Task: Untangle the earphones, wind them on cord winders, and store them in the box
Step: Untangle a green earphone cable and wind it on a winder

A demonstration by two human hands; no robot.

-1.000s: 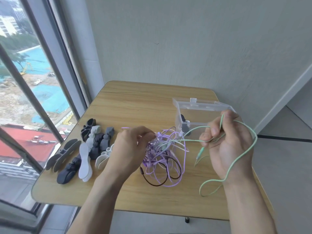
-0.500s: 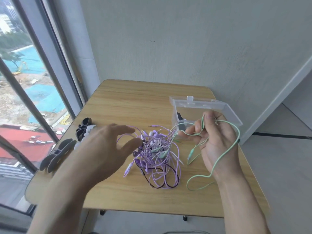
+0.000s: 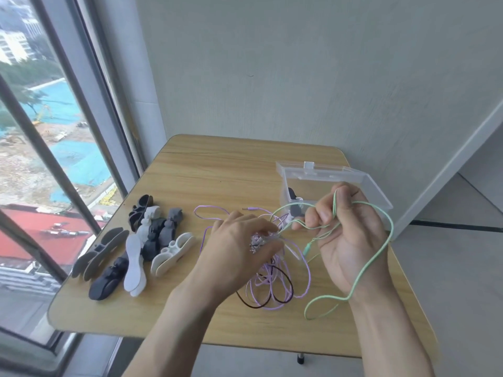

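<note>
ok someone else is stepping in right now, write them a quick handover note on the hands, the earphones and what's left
Left hand: fingers curled into the purple tangle on the table, gripping it.
Right hand: pinches the green earphone cord, which loops past the wrist; its far end runs into the tangle.
Cord winders: an unused pile at the table's left.
Clear box: open, far right, with one dark item inside, apparently an earlier set.
Done: green cord partly pulled out.
Left: free it, wind it, box it, then do the purple and dark cords.

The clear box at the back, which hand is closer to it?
Right. The right hand, holding the green cord, is just in front of the clear box; the left hand is farther left, on the purple tangle.
</note>
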